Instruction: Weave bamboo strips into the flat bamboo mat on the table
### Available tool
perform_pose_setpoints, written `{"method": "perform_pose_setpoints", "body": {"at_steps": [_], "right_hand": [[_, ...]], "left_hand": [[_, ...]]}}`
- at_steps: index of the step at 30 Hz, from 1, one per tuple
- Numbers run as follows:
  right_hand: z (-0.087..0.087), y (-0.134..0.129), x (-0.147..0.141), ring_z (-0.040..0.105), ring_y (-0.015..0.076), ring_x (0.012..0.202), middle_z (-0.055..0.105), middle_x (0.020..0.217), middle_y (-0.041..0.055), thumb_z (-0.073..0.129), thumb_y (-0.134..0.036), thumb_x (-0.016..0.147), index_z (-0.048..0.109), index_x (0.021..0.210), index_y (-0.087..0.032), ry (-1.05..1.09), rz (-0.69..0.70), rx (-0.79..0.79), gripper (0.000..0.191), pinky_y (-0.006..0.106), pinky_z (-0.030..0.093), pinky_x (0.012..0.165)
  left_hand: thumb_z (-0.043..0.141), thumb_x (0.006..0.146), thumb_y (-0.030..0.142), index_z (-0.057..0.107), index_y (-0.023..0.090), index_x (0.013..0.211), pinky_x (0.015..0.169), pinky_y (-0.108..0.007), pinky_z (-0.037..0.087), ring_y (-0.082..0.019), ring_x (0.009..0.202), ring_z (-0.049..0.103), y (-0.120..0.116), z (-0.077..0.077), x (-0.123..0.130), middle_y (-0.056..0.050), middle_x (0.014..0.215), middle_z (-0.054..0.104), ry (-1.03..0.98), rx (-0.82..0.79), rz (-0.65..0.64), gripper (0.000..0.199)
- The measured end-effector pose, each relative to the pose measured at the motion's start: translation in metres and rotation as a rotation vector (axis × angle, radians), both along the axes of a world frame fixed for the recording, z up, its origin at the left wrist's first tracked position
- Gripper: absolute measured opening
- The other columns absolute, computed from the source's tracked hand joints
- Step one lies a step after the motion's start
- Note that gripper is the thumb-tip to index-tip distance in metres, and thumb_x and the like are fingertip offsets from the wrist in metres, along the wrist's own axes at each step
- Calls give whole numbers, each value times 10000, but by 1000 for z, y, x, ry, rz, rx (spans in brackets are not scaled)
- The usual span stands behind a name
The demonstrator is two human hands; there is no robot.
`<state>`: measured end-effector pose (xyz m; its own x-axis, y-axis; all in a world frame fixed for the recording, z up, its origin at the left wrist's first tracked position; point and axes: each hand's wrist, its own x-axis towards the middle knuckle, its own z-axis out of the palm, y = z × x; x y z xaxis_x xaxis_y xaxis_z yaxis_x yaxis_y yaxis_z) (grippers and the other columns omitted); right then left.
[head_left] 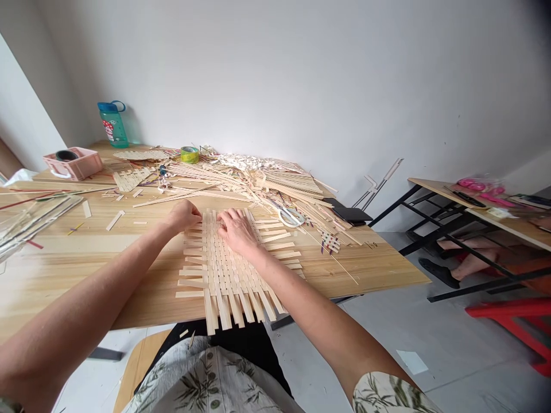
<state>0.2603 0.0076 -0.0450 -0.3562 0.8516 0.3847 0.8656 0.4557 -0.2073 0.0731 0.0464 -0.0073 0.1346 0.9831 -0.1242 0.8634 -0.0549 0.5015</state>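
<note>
Flat, pale wooden strips are crossing in a tight checked weave, forming a panel (224, 269) in front of the person; its loose ends are fanning past the near edge of the wood-grained table (159, 292) at six o'clock and bristling at three and nine. On its far half the right hand (236, 230) is resting palm down, released, fingers loosely spread. The left hand (183, 218) is curling its fingers at the panel's ten-o'clock edge; whether they are grasping a strip end, I cannot tell. White-handled scissors (291, 217) are lying at two o'clock, and a small purple-and-white woven scrap (330, 242) at three. Beyond, thin, straight strips (293, 184) are heaping up towards one o'clock, with crinkled white shavings (245, 162) behind. At ten, a pink plastic basket (88, 166) is holding a dark roll (66, 155). Farther, at eleven, a translucent teal bottle (117, 131) is standing under its blue lid (107, 106).
</note>
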Motion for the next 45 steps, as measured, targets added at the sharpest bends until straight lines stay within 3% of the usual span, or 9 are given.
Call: {"method": "perform_pose_setpoints", "body": {"at_steps": [6,17,20,26,32,38,45], "right_hand": [[-1,1,0,478,255,1025,613,1094,83,525,-121,887,608,1063,-184,3,5,10,204,359,374,864],[-3,3,0,476,249,999,606,1068,71,527,-142,891,612,1023,-201,-3,9,16,168,361,374,853],[-2,3,0,474,247,989,603,1067,69,523,-140,888,609,1020,-199,-4,1,10,168,362,374,853],[-2,3,-1,480,243,976,598,1071,65,507,-144,892,600,1010,-205,-8,-3,-3,162,362,371,839],[1,2,-2,481,245,971,594,1053,65,508,-149,891,589,993,-207,-6,-5,-18,142,362,370,822],[1,1,-3,492,247,970,606,1034,63,505,-130,874,578,959,-210,20,7,-10,137,356,371,829],[5,-4,1,502,239,997,610,1045,73,518,-95,828,566,988,-194,75,-9,62,194,343,385,850]], "left_hand": [[632,933,362,649,109,907,600,-258,515,-126,657,595,-1,-1,1,-7,801,634,-25,-28,18,255],[645,913,344,653,120,867,583,-253,472,-116,589,555,8,-9,-5,17,701,605,-170,-66,18,229],[676,853,307,668,127,832,556,-248,434,-119,553,532,11,-11,-7,22,646,599,-216,-62,19,181],[665,600,226,708,150,699,489,-253,335,-148,530,492,12,-11,-9,5,546,582,-285,-32,36,132],[636,540,241,727,156,686,481,-259,307,-162,527,489,12,-11,-10,0,536,579,-316,-38,36,192],[651,601,214,718,151,729,481,-256,306,-140,505,470,10,-12,-11,17,538,560,-294,-44,28,158],[666,848,276,662,133,845,531,-234,378,-105,516,468,3,-11,-11,41,613,550,-238,-19,-13,143]]}}
